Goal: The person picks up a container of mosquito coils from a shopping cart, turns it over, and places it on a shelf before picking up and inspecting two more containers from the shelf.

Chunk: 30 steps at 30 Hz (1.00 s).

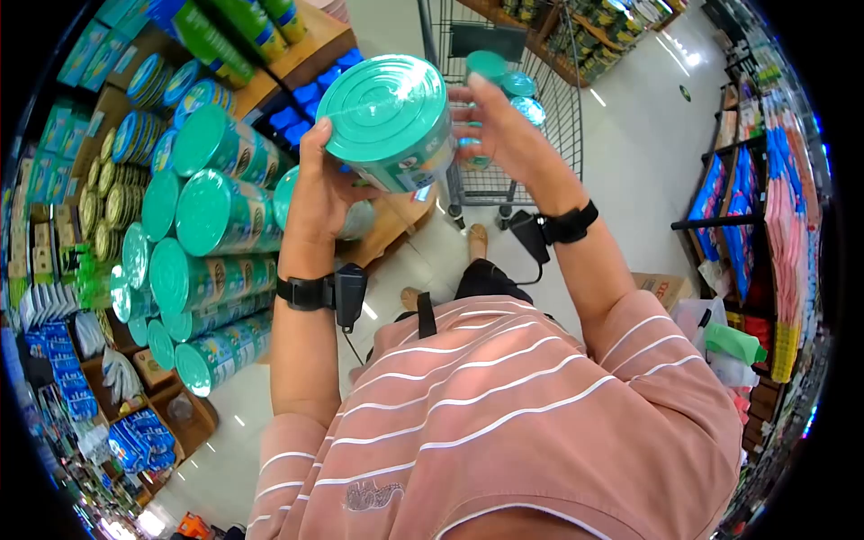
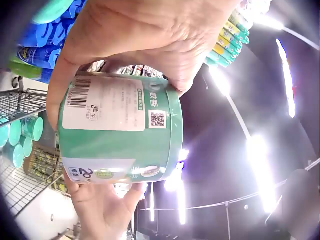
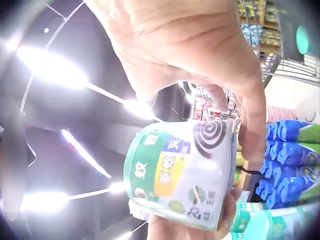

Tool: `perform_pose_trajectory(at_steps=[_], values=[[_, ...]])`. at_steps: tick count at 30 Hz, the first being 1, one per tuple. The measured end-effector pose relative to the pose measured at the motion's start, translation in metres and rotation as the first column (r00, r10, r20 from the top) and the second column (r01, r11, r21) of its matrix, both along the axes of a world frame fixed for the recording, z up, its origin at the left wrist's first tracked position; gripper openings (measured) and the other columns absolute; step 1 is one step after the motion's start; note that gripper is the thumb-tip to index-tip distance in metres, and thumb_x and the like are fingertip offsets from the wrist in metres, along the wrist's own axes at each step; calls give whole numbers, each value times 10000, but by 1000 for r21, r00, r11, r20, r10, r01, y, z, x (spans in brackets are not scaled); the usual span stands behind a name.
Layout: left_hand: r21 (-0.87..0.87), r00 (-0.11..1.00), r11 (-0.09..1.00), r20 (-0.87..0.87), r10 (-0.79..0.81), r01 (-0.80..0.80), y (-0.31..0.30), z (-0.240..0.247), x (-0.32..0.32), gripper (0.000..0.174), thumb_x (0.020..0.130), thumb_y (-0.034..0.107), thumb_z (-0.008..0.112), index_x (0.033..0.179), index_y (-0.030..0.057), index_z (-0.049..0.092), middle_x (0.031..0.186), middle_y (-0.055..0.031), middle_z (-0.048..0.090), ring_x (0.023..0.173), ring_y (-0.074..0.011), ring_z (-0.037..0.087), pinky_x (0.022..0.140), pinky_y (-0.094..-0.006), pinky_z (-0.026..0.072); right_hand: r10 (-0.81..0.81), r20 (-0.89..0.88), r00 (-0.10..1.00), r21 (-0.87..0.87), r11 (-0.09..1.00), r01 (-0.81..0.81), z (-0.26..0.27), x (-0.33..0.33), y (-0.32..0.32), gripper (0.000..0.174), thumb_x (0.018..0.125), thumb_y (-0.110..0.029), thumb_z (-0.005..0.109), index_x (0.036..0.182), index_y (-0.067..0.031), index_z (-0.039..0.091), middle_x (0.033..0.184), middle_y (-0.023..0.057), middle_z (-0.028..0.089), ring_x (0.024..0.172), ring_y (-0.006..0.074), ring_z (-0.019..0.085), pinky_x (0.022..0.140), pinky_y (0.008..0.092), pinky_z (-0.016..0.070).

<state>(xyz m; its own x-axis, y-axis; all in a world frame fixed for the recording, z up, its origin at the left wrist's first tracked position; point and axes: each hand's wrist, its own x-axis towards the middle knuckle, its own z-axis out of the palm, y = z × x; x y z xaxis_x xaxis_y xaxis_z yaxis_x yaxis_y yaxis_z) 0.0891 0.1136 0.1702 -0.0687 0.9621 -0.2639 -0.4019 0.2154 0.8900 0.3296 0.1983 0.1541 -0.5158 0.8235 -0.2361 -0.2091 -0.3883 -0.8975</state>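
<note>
A green plastic tub of mosquito coils [image 1: 387, 108] is held up in front of the chest, its round ridged lid facing the head camera. My left hand [image 1: 317, 184] grips it, with thumb and fingers spread around its side. In the left wrist view, the tub's [image 2: 110, 145] label with barcode and QR code shows. My right hand [image 1: 513, 135] is at the tub's other side, fingers loosely extended and fingertips right at its edge. The right wrist view shows that thumb apart from the tub [image 3: 180, 170], whose front carries a dark spiral picture.
Stacked green tubs [image 1: 216, 211] lie on their sides at the left, beside blue-capped bottles [image 1: 337, 76]. A metal shopping cart [image 1: 567, 117] stands ahead with several green tubs [image 1: 486, 65] in it. Shelving with hanging goods [image 1: 783, 207] lines the right.
</note>
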Motion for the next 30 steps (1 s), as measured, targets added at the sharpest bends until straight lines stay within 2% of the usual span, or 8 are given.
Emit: perform_pose_trajectory(at_steps=[2, 5, 6, 9, 14, 17, 23, 30], values=[[4, 997, 999, 56, -44, 44, -15, 5, -17, 752, 926, 650, 476, 1424, 88, 492, 1343, -164, 603, 1130, -329, 657, 702, -480, 628, 28, 34, 999, 42, 999, -29, 11, -17, 0, 679, 949, -655, 543, 1303, -76, 566, 1105, 46, 607, 900, 144, 587, 731, 296, 478], [26, 993, 996, 88, -84, 82, -35, 14, -36, 785, 926, 662, 471, 1429, 59, 480, 1356, -183, 590, 1163, -352, 643, 718, -504, 640, 156, 157, 975, 123, 977, -176, 41, -42, -11, 657, 946, -656, 548, 1281, -91, 580, 1095, 45, 608, 897, 147, 584, 721, 280, 458], [28, 993, 996, 79, -92, 90, -39, 15, -45, 790, 927, 665, 469, 1432, 58, 476, 1357, -185, 589, 1164, -352, 642, 717, -504, 640, 212, 212, 954, 172, 953, -250, 47, -49, -13, 774, 904, -708, 550, 1338, -67, 544, 1119, 112, 584, 973, 235, 600, 749, 370, 520], [31, 996, 996, 41, -79, 78, -51, 21, -64, 837, 926, 702, 446, 1453, 52, 455, 1368, -204, 563, 1149, -365, 632, 723, -509, 631, 293, 231, 928, 159, 929, -333, 59, -69, -24, 787, 905, -728, 526, 1336, -69, 539, 1138, 131, 601, 921, 254, 625, 691, 393, 537], [-5, 999, 999, -18, 35, -35, -71, 37, -72, 964, 911, 787, 377, 1468, 2, 425, 1385, -237, 517, 1108, -371, 625, 695, -482, 629, 400, 204, 894, 161, 887, -433, 55, -90, -17, 832, 902, -757, 499, 1345, -53, 526, 1129, 167, 612, 833, 293, 656, 667, 404, 564], [-3, 996, 999, -82, 41, -41, -78, 41, -78, 1011, 913, 816, 326, 1487, -13, 394, 1399, -243, 503, 1141, -376, 610, 770, -494, 618, 432, 174, 885, 148, 877, -457, 55, -97, -16, 860, 900, -772, 483, 1346, -38, 527, 1144, 188, 600, 855, 307, 659, 689, 404, 582], [36, 987, 990, -80, 142, -139, -91, 52, -67, 1000, 939, 793, 315, 1488, -42, 364, 1396, -253, 500, 1175, -350, 598, 891, -475, 586, 500, 76, 863, 132, 852, -506, 52, -95, -6, 875, 895, -790, 465, 1340, -40, 538, 1167, 199, 584, 864, 295, 650, 724, 422, 595], [64, 989, 987, -12, 145, -144, -103, 49, -49, 893, 975, 729, 343, 1418, -40, 437, 1310, -228, 572, 1078, -338, 672, 847, -458, 628, 540, 22, 842, 83, 838, -539, 42, -81, -5, 875, 893, -800, 451, 1308, -36, 548, 1150, 184, 587, 843, 233, 643, 738, 430, 601]])
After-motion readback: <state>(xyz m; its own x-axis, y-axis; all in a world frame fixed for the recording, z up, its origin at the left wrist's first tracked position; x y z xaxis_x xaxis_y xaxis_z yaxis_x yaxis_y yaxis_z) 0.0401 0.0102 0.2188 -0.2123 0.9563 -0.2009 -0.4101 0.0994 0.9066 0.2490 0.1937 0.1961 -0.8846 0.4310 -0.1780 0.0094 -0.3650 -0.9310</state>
